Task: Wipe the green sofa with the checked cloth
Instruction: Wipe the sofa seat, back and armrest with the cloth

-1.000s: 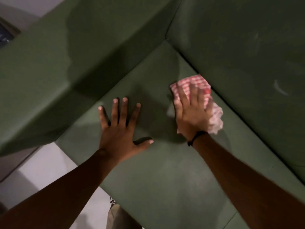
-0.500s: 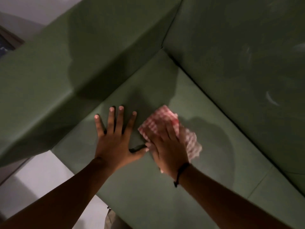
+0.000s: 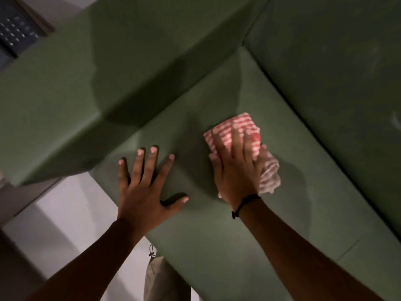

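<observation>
The green sofa [image 3: 293,213] fills most of the view, with its seat cushion below me, an armrest [image 3: 97,83] on the left and the backrest [image 3: 336,61] on the right. A red-and-white checked cloth [image 3: 236,124] lies bunched on the seat. My right hand [image 3: 236,170] presses flat on top of the cloth, fingers spread over it. My left hand [image 3: 143,187] rests flat on the seat near its front corner, fingers apart and holding nothing, about a hand's width left of the cloth.
Pale floor [image 3: 56,224] shows at the lower left beyond the seat's front edge. A beige trouser leg [image 3: 160,281] with a drawstring is at the bottom. A dark dotted panel [image 3: 17,29] sits at the top left behind the armrest.
My right hand has slid the cloth away from my left hand, back toward the backrest. The left hand has stayed planted on the seat.
</observation>
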